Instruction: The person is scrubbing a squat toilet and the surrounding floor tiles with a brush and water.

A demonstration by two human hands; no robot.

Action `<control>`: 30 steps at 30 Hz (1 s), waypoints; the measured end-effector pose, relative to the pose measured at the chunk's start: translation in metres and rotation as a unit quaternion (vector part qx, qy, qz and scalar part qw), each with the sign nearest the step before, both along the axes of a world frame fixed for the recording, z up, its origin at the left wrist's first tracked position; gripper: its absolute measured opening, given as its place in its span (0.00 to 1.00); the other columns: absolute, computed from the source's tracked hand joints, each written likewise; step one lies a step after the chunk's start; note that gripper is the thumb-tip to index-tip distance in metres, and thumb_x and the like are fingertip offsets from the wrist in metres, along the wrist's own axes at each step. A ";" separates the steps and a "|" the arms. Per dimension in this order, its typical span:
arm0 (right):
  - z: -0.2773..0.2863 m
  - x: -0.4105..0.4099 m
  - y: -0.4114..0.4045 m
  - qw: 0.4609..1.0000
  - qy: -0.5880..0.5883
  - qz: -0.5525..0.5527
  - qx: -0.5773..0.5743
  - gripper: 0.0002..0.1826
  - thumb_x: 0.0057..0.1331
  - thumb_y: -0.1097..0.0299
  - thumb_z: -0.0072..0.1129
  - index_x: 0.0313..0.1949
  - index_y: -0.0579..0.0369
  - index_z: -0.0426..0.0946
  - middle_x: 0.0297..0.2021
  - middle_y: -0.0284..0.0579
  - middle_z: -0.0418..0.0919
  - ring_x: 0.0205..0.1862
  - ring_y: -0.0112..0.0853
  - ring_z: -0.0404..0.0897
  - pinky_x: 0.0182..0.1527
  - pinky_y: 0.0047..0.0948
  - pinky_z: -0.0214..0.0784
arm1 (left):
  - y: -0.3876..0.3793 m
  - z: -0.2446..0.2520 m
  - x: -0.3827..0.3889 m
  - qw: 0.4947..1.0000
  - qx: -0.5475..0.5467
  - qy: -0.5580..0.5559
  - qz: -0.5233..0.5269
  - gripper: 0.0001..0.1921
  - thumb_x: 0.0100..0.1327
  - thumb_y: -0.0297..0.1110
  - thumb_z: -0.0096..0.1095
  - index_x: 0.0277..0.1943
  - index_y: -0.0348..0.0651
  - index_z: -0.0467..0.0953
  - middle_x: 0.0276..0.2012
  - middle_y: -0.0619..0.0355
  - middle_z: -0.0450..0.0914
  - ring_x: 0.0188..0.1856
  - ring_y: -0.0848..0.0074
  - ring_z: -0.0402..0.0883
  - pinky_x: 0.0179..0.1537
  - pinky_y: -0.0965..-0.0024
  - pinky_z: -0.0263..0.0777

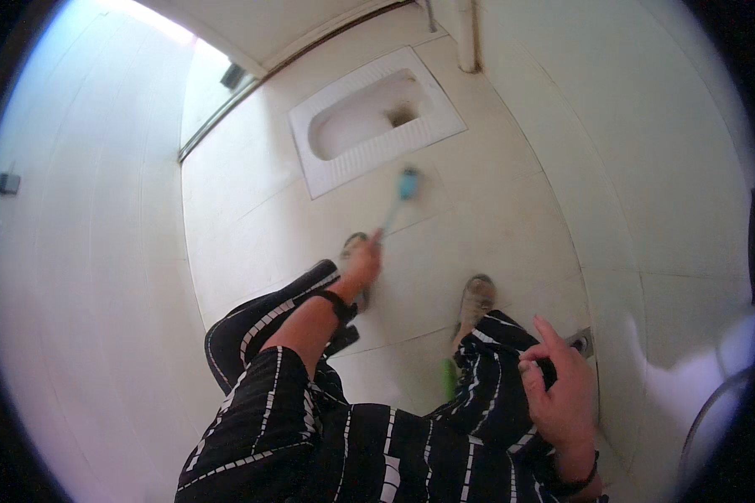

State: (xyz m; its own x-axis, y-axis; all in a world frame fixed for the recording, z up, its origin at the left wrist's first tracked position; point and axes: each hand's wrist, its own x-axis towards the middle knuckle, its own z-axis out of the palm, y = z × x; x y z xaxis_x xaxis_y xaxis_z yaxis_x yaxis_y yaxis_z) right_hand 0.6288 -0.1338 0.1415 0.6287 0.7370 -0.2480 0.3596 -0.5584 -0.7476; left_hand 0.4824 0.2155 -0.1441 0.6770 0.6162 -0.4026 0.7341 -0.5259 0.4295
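My left hand [362, 267] grips the pale, thin handle of a long-handled brush, probably a toilet brush. Its blurred blue head [408, 183] is over the tiled floor, just short of the near rim of a white squat toilet [311, 176]; whether it touches the tiles I cannot tell. The toilet pan is set into the floor, with its dark drain hole [402, 114] toward the right end. My right hand [560, 390] hangs by my right knee, holding nothing, with the index finger stretched out and the fingers apart.
Pale walls [94, 251] close in on both sides. A pipe [469, 38] rises at the back right corner. Near my right hand lies a metal floor drain [582, 344]. A green object [448, 379] is partly hidden by my right trouser leg. A hose [708, 402] curves at the right.
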 end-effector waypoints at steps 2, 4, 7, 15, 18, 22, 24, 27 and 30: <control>0.000 0.004 0.008 1.000 -0.004 0.006 -0.001 0.29 0.58 0.69 0.56 0.60 0.55 0.64 0.32 0.42 0.79 0.35 0.40 0.75 0.42 0.38 0.65 | 0.019 0.004 -0.021 0.995 -0.010 -0.017 0.098 0.24 0.69 0.39 0.41 0.67 0.52 0.55 0.30 0.44 0.78 0.29 0.59 0.77 0.32 0.57 0.71; 0.011 0.001 0.021 0.998 -0.001 0.051 0.041 0.29 0.58 0.69 0.56 0.60 0.55 0.64 0.32 0.42 0.79 0.34 0.40 0.75 0.41 0.38 0.65 | 0.051 -0.047 -0.080 0.959 -0.083 -0.089 0.256 0.24 0.68 0.39 0.41 0.67 0.51 0.56 0.33 0.43 0.78 0.32 0.58 0.78 0.37 0.56 0.71; -0.006 0.002 0.024 0.996 -0.038 0.059 0.058 0.28 0.58 0.68 0.56 0.59 0.53 0.65 0.31 0.42 0.79 0.33 0.40 0.75 0.40 0.38 0.66 | -0.030 -0.096 -0.044 0.991 -0.096 -0.083 0.034 0.24 0.68 0.41 0.42 0.66 0.51 0.57 0.32 0.41 0.76 0.33 0.57 0.77 0.38 0.55 0.71; 0.005 0.002 0.048 0.991 -0.027 0.086 0.096 0.26 0.59 0.68 0.56 0.58 0.52 0.66 0.30 0.44 0.79 0.32 0.40 0.77 0.40 0.37 0.68 | -0.042 0.034 -0.058 0.995 -0.092 -0.007 0.048 0.23 0.67 0.36 0.45 0.65 0.54 0.58 0.26 0.44 0.75 0.22 0.61 0.75 0.24 0.61 0.70; -0.001 0.015 0.049 0.995 -0.005 0.063 0.075 0.25 0.60 0.66 0.54 0.58 0.52 0.66 0.30 0.45 0.80 0.32 0.41 0.78 0.41 0.37 0.69 | -0.040 0.084 -0.041 0.967 -0.140 0.037 0.208 0.17 0.66 0.34 0.47 0.58 0.48 0.64 0.26 0.46 0.75 0.20 0.60 0.74 0.22 0.59 0.69; 0.001 0.014 0.069 0.990 -0.026 0.112 0.078 0.24 0.61 0.64 0.53 0.58 0.50 0.67 0.31 0.46 0.80 0.33 0.40 0.79 0.41 0.37 0.70 | 0.034 0.101 -0.070 0.948 -0.180 -0.049 0.259 0.09 0.61 0.29 0.51 0.44 0.39 0.67 0.25 0.48 0.76 0.18 0.63 0.74 0.18 0.61 0.69; 0.003 0.024 0.066 0.994 -0.018 0.093 0.055 0.24 0.61 0.63 0.53 0.58 0.49 0.68 0.32 0.48 0.80 0.34 0.40 0.80 0.42 0.37 0.70 | 0.049 0.148 -0.046 0.921 -0.234 -0.111 0.290 0.09 0.57 0.28 0.52 0.39 0.34 0.67 0.22 0.49 0.75 0.18 0.65 0.75 0.17 0.62 0.70; 0.003 0.020 0.069 0.995 -0.030 0.089 0.033 0.24 0.62 0.63 0.53 0.58 0.49 0.68 0.31 0.47 0.80 0.34 0.39 0.80 0.42 0.37 0.70 | 0.077 0.220 -0.050 0.959 -0.185 -0.063 0.207 0.10 0.59 0.30 0.55 0.38 0.31 0.69 0.20 0.56 0.72 0.18 0.73 0.72 0.20 0.67 0.73; 0.013 0.017 0.077 0.991 -0.066 0.114 0.001 0.23 0.62 0.63 0.52 0.58 0.49 0.68 0.31 0.48 0.80 0.33 0.39 0.79 0.42 0.37 0.70 | 0.071 0.301 -0.081 0.961 -0.128 -0.117 0.217 0.13 0.61 0.32 0.54 0.44 0.31 0.70 0.22 0.57 0.72 0.21 0.76 0.73 0.23 0.71 0.73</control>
State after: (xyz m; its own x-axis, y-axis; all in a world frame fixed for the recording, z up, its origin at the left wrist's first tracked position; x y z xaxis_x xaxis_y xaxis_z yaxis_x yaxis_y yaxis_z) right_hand 0.6456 -0.0571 0.1545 0.4734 0.8637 -0.1728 0.5712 -0.4503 -0.6862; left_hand 0.4014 0.2862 0.1570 0.4696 0.7614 -0.4468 0.7276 -0.0472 0.6844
